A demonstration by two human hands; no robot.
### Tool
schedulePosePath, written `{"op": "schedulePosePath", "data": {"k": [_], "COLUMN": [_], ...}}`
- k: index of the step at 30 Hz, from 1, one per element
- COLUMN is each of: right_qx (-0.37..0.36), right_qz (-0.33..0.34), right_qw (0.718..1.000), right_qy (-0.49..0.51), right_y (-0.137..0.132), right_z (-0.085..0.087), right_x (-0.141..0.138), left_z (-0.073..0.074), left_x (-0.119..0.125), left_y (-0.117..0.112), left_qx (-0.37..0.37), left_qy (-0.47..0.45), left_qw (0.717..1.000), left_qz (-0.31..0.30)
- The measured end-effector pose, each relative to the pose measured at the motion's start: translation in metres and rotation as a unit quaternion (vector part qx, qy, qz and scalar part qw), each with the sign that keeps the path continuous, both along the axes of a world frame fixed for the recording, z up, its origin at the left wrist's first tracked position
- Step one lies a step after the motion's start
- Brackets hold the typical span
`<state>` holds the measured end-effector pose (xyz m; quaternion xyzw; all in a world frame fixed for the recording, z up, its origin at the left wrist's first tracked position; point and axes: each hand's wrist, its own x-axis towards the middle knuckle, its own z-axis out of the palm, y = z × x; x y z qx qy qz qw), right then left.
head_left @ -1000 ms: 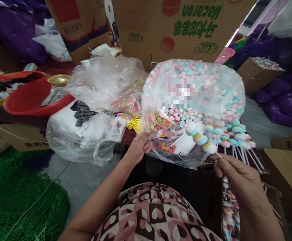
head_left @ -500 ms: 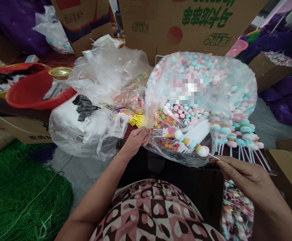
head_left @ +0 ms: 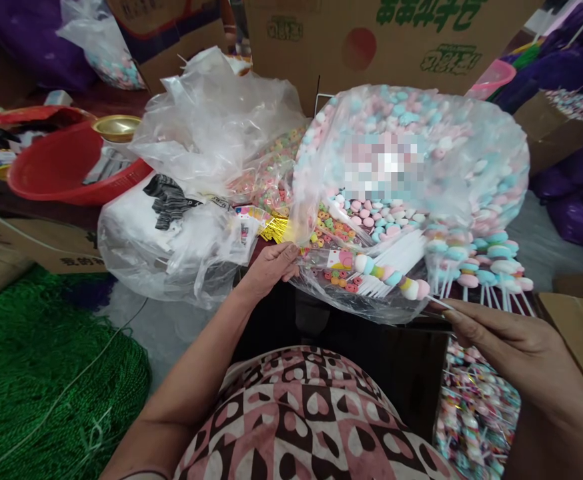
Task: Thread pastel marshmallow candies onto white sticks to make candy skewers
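Observation:
My left hand pinches the near end of a small clear plastic wrapper with a pink and yellow print. My right hand grips the thin white stick of a marshmallow skewer, threaded with white, blue, yellow and pink pieces. The skewer's left tip meets the wrapper's printed end; whether it is inside, I cannot tell. Below them lie white sticks and ring-shaped candies in an opened clear bag. Behind is a large bag of pastel marshmallows. Finished-looking skewers lie beside it, sticks towards me.
A red basin with a gold bowl stands at left. Clear bags of wrappers lie nearer. A cardboard box rises behind. Wrapped skewers fill a container at lower right. Green netting lies at lower left.
The view has shifted slightly. The skewer's tip and the printed wrapper remain end to end, and both hands keep their grips.

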<state>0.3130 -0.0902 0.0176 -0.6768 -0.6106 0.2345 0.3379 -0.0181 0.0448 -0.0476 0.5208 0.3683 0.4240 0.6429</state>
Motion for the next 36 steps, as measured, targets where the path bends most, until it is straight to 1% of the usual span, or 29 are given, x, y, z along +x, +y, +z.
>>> {"op": "schedulePosePath", "data": {"k": [5,9,11,14,17,20,23,26,29,34,36], "right_qx": [0.018,0.058,0.073,0.091,0.088,0.076,0.071,0.07,0.045,0.02,0.014], "right_qz": [0.0,0.029,0.034,0.032,0.044,0.041,0.047,0.037,0.039,0.05,0.031], "right_qw": [1.0,0.997,0.995,0.993,0.994,0.996,0.996,0.997,0.998,0.998,0.999], "right_qy": [-0.022,-0.046,-0.056,-0.062,-0.049,-0.014,-0.005,-0.005,0.007,0.018,0.031], "right_y": [-0.001,-0.004,-0.005,-0.006,-0.005,-0.002,-0.001,-0.001,-0.002,0.001,0.002], "right_z": [0.005,0.01,0.01,0.005,0.0,-0.005,-0.012,-0.018,-0.019,-0.021,-0.024], "right_x": [-0.004,-0.008,-0.01,-0.011,-0.013,-0.015,-0.018,-0.02,-0.024,-0.031,-0.032], "left_z": [-0.001,-0.002,0.0,0.005,0.012,0.017,0.018,0.018,0.019,0.022,0.023], "left_x": [-0.001,-0.001,0.0,0.0,-0.001,-0.002,-0.003,-0.003,-0.001,0.002,0.003], "left_y": [0.001,0.001,0.0,-0.002,-0.003,-0.004,-0.005,-0.005,-0.007,-0.01,-0.01], "left_qx": [0.011,0.022,0.032,0.049,0.064,0.079,0.098,0.108,0.106,0.106,0.104], "left_qy": [0.021,0.046,0.063,0.099,0.121,0.134,0.143,0.152,0.168,0.184,0.187], "left_qw": [1.0,0.999,0.998,0.994,0.99,0.987,0.984,0.982,0.98,0.976,0.976], "left_qz": [-0.01,-0.007,0.0,-0.014,-0.032,-0.034,-0.039,-0.034,-0.025,-0.04,-0.043]}}
